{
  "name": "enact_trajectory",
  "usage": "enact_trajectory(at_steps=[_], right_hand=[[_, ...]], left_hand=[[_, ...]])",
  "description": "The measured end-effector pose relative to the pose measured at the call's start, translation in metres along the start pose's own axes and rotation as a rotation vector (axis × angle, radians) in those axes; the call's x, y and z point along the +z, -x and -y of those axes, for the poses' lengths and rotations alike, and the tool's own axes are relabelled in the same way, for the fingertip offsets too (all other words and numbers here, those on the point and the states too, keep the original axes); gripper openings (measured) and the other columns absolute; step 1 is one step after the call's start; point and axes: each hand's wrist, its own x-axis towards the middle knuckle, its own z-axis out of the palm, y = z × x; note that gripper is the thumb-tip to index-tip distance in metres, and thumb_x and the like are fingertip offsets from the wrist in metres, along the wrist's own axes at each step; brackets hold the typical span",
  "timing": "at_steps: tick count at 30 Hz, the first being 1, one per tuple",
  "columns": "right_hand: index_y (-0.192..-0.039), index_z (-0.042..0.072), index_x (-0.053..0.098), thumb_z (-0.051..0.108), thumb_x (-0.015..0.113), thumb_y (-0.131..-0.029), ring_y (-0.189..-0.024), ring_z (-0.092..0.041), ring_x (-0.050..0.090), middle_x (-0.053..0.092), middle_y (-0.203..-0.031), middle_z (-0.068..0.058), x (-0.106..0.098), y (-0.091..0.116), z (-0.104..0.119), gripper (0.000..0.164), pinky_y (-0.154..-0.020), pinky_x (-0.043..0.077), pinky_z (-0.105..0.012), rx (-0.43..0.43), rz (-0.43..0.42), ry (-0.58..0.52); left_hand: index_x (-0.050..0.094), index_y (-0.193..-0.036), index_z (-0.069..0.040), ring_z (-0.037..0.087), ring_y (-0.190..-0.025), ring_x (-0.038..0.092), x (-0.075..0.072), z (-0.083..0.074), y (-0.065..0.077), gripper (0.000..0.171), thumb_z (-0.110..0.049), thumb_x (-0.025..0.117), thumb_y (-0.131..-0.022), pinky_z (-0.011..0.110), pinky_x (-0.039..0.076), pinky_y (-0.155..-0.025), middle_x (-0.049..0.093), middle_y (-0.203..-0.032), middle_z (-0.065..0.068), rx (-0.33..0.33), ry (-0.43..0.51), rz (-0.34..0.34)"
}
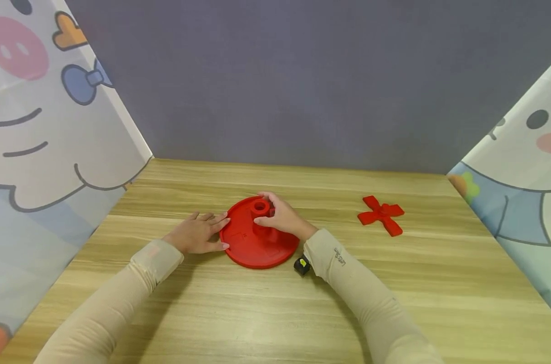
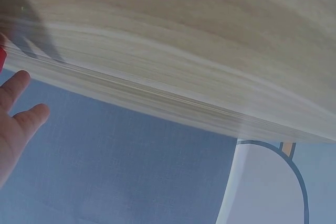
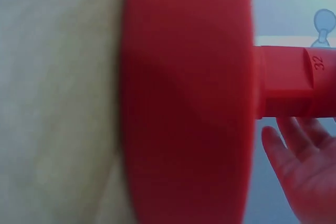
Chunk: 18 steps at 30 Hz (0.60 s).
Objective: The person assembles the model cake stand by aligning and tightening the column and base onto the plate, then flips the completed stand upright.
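A red round base (image 1: 239, 237) with a raised rim lies on the table, and a hollow red post (image 1: 259, 207) stands up from it. My right hand (image 1: 284, 217) curls round the post, thumb on the near side and fingers behind. In the right wrist view the rim fills the middle, and the post (image 3: 289, 80) bears the number 32. Part of my right hand (image 3: 310, 177) shows below the post; some fingertips are hidden. With fingers spread, my left hand (image 1: 198, 235) touches the left rim. Its fingers (image 2: 29, 119) show at the left wrist view's edge.
To the right on the wooden table (image 1: 266, 318) lies a red four-bladed piece (image 1: 382, 215) with a small central hub. A small black device (image 1: 302, 265) sits by my right wrist. A grey panel (image 1: 275, 86) rises behind; cartoon-printed sheets (image 1: 75, 156) flank the table.
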Motion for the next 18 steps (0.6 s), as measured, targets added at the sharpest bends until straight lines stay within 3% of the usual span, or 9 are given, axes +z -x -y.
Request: enact_trajectory(at_steps=[4, 9, 18], right_hand=[[-0.145, -0.002, 0.036, 0.006, 0.065, -0.087, -0.109, -0.027, 0.056, 0.055, -0.127, -0.019, -0.0023, 0.0013, 0.0004, 0.065, -0.093, 0.048, -0.032, -0.016, 0.058, -0.032], [-0.142, -0.002, 0.041, 0.002, 0.06, -0.088, -0.102, -0.022, 0.058, 0.061, -0.12, -0.017, -0.0044, 0.0003, -0.0016, 0.057, -0.088, 0.048, -0.027, -0.047, 0.054, -0.006], [-0.134, 0.002, 0.053, 0.011, 0.073, -0.085, -0.095, -0.02, 0.06, 0.066, -0.11, -0.011, -0.003, -0.0002, 0.0, 0.054, -0.083, 0.05, -0.027, 0.011, -0.035, 0.038]], left_hand=[[0.041, -0.145, -0.005, 0.045, -0.131, 0.039, 0.0006, -0.0011, 0.0004, 0.077, -0.06, 0.047, -0.092, 0.065, 0.026, -0.105, 0.037, -0.151, 0.013, 0.007, 0.01, -0.015], [0.041, -0.145, -0.005, 0.044, -0.131, 0.039, 0.0, -0.0008, 0.0007, 0.077, -0.06, 0.047, -0.092, 0.065, 0.026, -0.105, 0.036, -0.151, 0.013, 0.009, 0.012, -0.01], [0.041, -0.146, -0.006, 0.045, -0.13, 0.039, 0.001, 0.0007, 0.0006, 0.077, -0.061, 0.046, -0.092, 0.065, 0.026, -0.104, 0.036, -0.151, 0.012, 0.005, 0.014, -0.008]])
